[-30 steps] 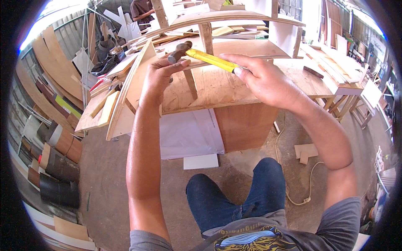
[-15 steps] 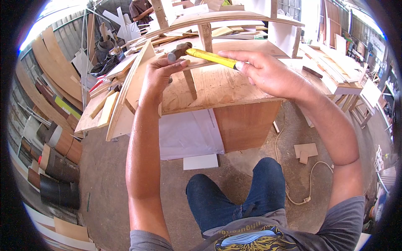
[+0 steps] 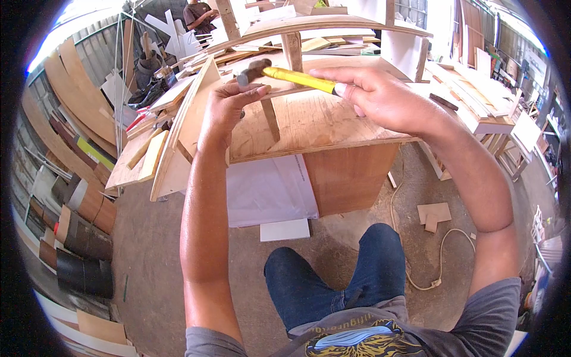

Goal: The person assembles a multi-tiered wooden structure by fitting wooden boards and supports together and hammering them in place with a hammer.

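My right hand (image 3: 383, 98) is wrapped round the yellow handle of a hammer (image 3: 300, 78), which points to the left. The dark metal hammer head is right above my left hand (image 3: 229, 107), close to its thumb and fingers. That left hand is closed at the edge of a wooden frame, thumb to the right; what it pinches is hidden. Beneath both hands is a plywood panel (image 3: 333, 119), part of a wooden structure with a curved upper rail (image 3: 321, 24) and short uprights (image 3: 291, 50).
An angled plywood piece (image 3: 184, 131) and wood offcuts (image 3: 153, 156) lie at the left. Boards lean along the left wall. A side table (image 3: 485, 126) with strips stands at the right. A cable (image 3: 425, 288) runs over the floor. Another person (image 3: 199, 15) is at the back.
The hammer head has shifted very slightly left and up above my left hand. My right hand has moved a little with it; my left hand stays in place.
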### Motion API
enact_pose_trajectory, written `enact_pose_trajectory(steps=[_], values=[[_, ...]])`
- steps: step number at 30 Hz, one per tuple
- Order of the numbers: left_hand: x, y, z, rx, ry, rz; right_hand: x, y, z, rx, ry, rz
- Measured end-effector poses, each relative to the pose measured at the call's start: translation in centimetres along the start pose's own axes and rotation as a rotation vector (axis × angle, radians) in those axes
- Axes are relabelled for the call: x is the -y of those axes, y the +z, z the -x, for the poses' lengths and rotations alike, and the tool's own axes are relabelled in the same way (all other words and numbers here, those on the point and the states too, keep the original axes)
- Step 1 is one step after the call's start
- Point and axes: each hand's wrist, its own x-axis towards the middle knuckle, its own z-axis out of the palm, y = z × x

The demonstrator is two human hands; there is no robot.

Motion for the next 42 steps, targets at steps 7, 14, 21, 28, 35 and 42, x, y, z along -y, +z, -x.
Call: enact_pose_trajectory(steps=[7,14,21,28,35,42], values=[[0.5,-0.2,-0.4,-0.007,-0.094,-0.05,0.1,-0.3,0.0,0.025,-0.005,0.061],[0.3,0.1,0.0,-0.015,-0.054,0.02,0.4,-0.3,0.3,0.061,0.05,0.027],[0.3,0.0,1.7,0.086,0.108,-0.009,-2.4,0.1,-0.5,-0.065,-0.245,0.069],[2.3,0.2,1.5,0.004,0.344,-0.335,-1.0,-0.2,0.1,-0.194,-0.295,0.2],[2.2,0.3,1.3,-0.033,0.359,-0.43,-1.2,-0.2,0.0,-0.244,-0.305,0.311],[1.9,0.4,1.6,-0.007,0.36,-0.426,-1.2,0.2,-0.3,-0.233,-0.317,0.301]])
